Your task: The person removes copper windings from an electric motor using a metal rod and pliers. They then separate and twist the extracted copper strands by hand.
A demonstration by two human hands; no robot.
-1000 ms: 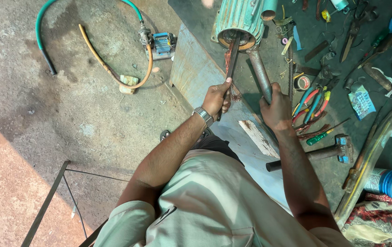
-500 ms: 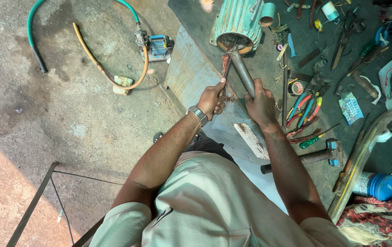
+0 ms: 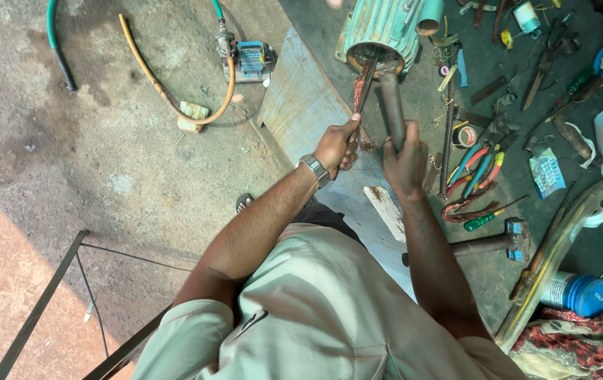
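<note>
Dusty ground holds a green motor (image 3: 380, 28), and the left hand (image 3: 336, 146) grips a chisel (image 3: 362, 91) while the right hand (image 3: 405, 156) grips a bar (image 3: 390, 98), both poking inside it.

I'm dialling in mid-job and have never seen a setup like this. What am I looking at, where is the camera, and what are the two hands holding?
There is no machine doing the work: a person works with bare hands, and the one camera sits on their head, looking straight down. The left hand has its grip closed on a thin rod; the right hand grips a thicker metal bar. Both tools reach into the open end of a green motor housing lying on the floor. To the right lie pliers with coloured handles, a hammer and a blue bottle. At upper left is a small blue pump with hoses.
</note>
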